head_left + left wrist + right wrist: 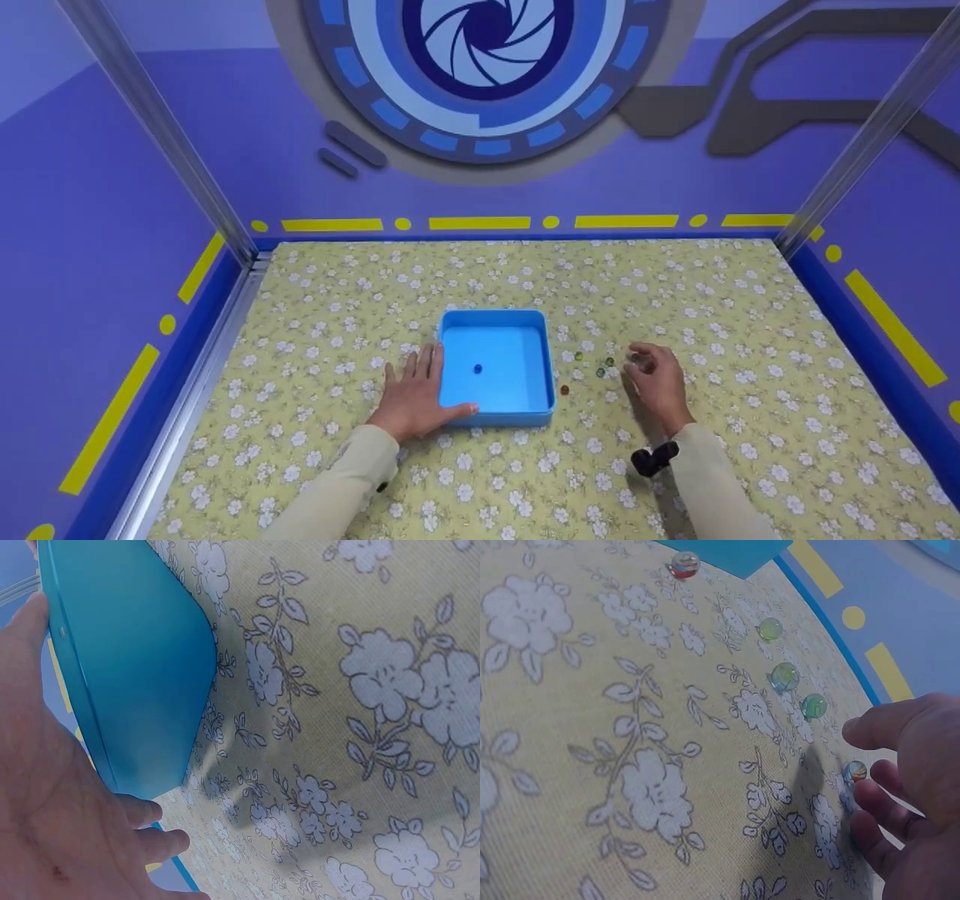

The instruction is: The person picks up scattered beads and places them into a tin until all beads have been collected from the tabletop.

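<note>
A square light-blue box (pixel 495 418) stands on the cloth with a dark blue marble (pixel 478 368) inside. My left hand (pixel 411 401) rests against its left side, fingers straight and thumb over the front rim. To the right of the box, my right hand (pixel 660 381) hovers low, thumb and fingers bent and apart. A clear marble with an orange streak (pixel 855 771) shows right at its fingertips in the right wrist view. Close by lie a green marble (pixel 814 706), a pale green marble (pixel 785 678) and a yellow-green marble (pixel 770 628). A red-orange marble (pixel 565 390) lies beside the box.
A floral yellow cloth (pixel 337 315) covers the table. Blue-purple printed panels (pixel 247 112) with yellow dashes rise at the back and both sides. Metal posts (pixel 172 142) stand at the rear corners. A black wrist camera (pixel 654 459) is strapped at my right cuff.
</note>
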Available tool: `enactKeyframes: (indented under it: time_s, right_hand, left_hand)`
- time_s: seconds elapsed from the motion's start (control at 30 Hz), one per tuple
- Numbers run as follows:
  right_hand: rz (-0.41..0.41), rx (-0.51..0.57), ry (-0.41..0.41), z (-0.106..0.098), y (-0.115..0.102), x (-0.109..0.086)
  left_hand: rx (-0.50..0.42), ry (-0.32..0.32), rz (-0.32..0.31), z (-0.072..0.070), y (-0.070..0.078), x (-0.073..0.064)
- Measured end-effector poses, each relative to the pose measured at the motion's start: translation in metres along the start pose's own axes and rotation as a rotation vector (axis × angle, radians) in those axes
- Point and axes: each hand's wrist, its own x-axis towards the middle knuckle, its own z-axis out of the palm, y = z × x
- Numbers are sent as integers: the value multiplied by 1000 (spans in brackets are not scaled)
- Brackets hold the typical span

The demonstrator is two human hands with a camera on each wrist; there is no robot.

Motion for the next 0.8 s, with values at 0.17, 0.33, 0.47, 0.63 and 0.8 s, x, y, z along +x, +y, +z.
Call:
enactKeyframes:
  time_s: [0.17, 0.33, 0.47, 0.63, 0.8]
  right_hand:
    - [-11, -15, 5, 2, -2, 1]
    - [-12, -5, 8, 4, -2, 2]
    - [-22, 4, 12, 3, -1, 2]
    - [-8, 12, 15, 2, 1, 4]
    - [21, 1, 18, 2, 4, 6]
  left_hand:
    - [3, -1, -4, 0, 0, 0]
    - [9, -4, 0, -1, 1, -1]
    - [-5, -16, 6, -3, 1, -2]
    - [-13, -22, 7, -4, 1, -3]
    - [-6, -19, 2, -3, 1, -2]
